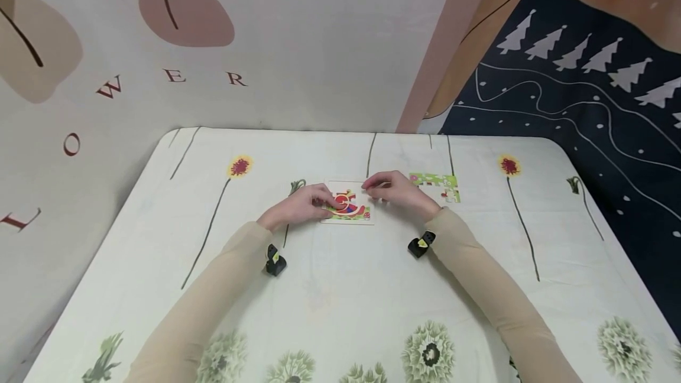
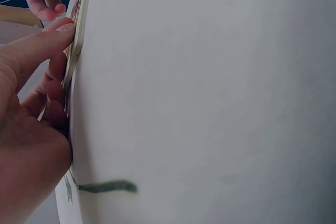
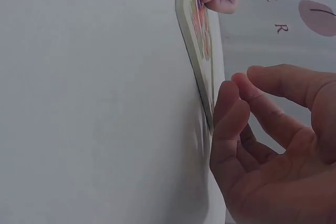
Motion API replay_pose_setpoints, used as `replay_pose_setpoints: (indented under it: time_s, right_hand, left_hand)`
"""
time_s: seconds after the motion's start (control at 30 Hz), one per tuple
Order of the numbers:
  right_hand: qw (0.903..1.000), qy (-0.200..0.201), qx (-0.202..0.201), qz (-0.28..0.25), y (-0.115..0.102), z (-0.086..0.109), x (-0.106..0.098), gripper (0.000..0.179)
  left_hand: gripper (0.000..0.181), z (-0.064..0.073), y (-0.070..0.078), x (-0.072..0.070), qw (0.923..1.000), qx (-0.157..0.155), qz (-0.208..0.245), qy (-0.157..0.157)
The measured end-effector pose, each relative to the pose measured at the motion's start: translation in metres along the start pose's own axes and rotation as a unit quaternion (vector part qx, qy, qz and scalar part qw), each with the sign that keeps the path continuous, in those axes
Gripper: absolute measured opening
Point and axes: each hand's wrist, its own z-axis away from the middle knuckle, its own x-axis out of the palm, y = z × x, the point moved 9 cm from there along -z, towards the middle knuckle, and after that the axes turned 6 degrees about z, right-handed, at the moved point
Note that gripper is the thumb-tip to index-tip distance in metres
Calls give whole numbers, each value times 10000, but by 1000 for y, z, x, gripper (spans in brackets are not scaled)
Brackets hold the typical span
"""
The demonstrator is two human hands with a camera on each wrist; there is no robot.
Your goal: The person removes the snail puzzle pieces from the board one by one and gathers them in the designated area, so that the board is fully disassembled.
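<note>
A small flat jigsaw puzzle board (image 1: 346, 222) lies mid-table, a red and blue snail picture (image 1: 352, 208) on its left and lower part. Its upper right is bare white. At the board's left side, my left hand (image 1: 305, 205) grips it with bent fingers, thumb (image 2: 47, 43) at the near edge and fingertips over the picture. My right hand (image 1: 396, 190) hovers at the upper right corner, fingers loosely bent. Nothing shows between its thumb (image 3: 278, 82) and fingertips. The board's thin edge (image 3: 191, 51) shows in the right wrist view.
Joined green puzzle border pieces (image 1: 452, 181) lie on the table just right of my right hand. The white cloth (image 1: 330, 288) is printed with flowers and stems. Behind the table stands a pale printed wall curtain (image 1: 319, 46), with a dark tree-patterned cloth (image 1: 558, 99) at right.
</note>
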Motion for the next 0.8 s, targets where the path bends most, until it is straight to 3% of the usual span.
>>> replay_pose_setpoints:
  time_s: [0.13, 0.37, 0.8]
  right_hand:
    - [9996, -50, -103, 276, -5, -5, 7, 28]
    - [9963, -74, 325, 796, -2, -11, 15, 31]
    - [9973, -74, 96, 720, -13, -11, 21, 22]
  left_hand:
    - [24, -1, 0, 0, 10000, 31, 34, -21]
    - [24, -3, -3, 1, 10000, -58, 24, -35]
    - [25, -4, -5, 0, 9998, -186, 13, -79]
